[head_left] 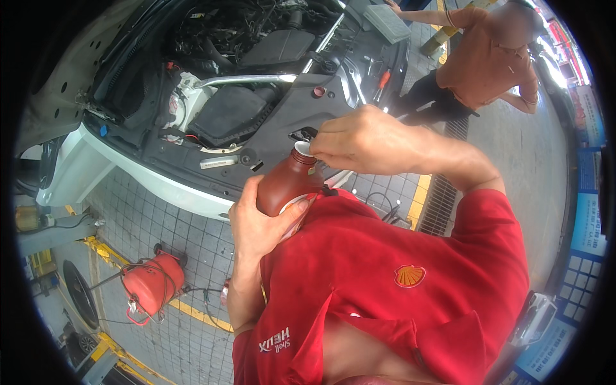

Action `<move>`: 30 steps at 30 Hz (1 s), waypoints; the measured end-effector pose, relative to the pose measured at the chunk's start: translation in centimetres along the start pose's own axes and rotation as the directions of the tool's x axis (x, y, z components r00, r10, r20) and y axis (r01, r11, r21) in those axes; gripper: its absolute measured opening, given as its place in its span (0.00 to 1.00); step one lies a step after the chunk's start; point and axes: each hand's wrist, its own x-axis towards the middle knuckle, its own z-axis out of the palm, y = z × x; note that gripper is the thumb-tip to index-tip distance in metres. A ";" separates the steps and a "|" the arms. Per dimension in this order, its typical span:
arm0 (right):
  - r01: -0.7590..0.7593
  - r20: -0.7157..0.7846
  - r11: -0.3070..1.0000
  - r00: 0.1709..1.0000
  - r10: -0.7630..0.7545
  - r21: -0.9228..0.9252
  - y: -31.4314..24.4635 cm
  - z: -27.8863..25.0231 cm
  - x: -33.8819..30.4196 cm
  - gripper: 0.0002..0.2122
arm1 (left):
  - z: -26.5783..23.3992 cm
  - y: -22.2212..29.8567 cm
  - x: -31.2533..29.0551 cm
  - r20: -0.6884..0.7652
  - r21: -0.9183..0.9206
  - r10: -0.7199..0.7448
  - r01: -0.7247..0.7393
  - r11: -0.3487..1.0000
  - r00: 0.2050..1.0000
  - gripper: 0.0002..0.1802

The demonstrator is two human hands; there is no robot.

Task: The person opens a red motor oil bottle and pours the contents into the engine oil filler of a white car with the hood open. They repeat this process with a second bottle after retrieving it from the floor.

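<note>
Wrapping the left hand (253, 221) round a brown bottle (280, 189), grip filled by its body, holding it up in front of the red shirt (366, 269), beside the open engine bay (282, 48). Pinching at the pale mouth (303, 148) with the right hand (353, 141), grip narrow, not seeing anything clearly between the fingers. Probably being partway along: seeing no cap on the neck, but apparently not finishing at the mouth yet.

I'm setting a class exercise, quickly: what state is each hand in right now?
Left hand: closed around the reddish-brown bottle, holding it.
Right hand: curled at the bottle's mouth; whether it grips anything cannot be told.
</note>
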 end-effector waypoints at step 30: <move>-0.160 0.382 -0.383 0.682 0.623 0.910 -2.3 4.4 -7.3 0.08 | 2.4 -1.5 1.6 0.084 -0.078 0.370 -0.364 0.928 0.925 0.43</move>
